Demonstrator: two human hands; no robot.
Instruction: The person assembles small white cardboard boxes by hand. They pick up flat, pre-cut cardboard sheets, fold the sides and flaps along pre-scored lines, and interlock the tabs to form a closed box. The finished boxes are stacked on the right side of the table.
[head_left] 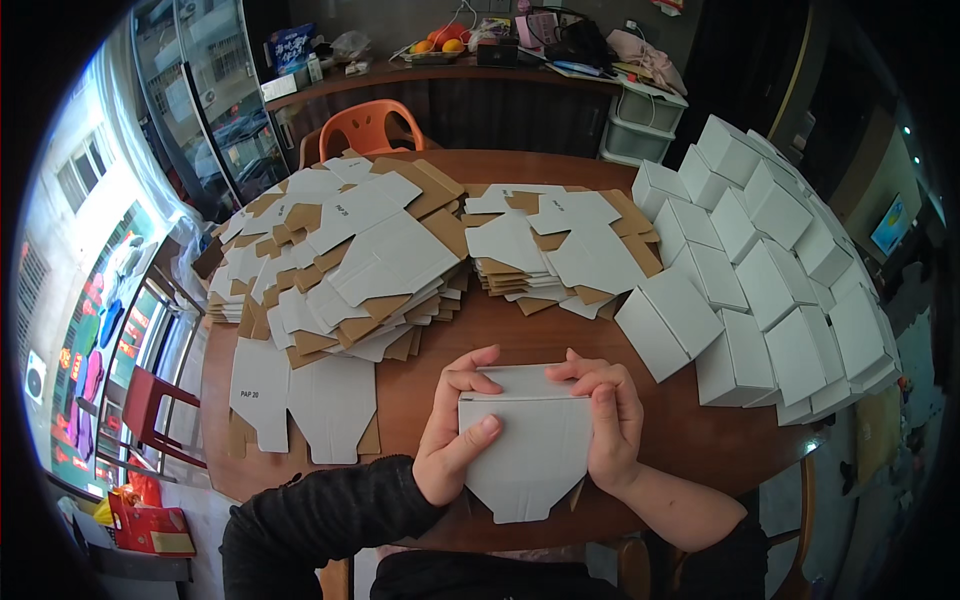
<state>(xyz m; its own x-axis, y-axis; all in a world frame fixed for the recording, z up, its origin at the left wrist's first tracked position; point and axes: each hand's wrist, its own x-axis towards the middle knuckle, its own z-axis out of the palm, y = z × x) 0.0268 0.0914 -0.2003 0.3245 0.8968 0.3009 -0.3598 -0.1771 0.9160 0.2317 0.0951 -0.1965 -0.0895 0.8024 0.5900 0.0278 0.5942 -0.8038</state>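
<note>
Between my two hands, near the table's front edge, is a partly folded white cardboard box (528, 440) with a tapered flap pointing toward me. My left hand (458, 425) grips its left side, the thumb lying on the white face and the fingers bent over the far left corner. On the other side my right hand (607, 420) holds the right edge, its fingers curled at the far right corner. To the left of my hands lies a flat, unfolded box blank (333, 400), white with some brown showing beneath.
Stacks of flat box blanks (395, 255) cover the table's far left, and a smaller stack (595, 260) lies at far centre. Many folded white boxes (765, 285) are piled high at right. Behind the table (560, 335) stand an orange chair (372, 125) and a cluttered counter (450, 73).
</note>
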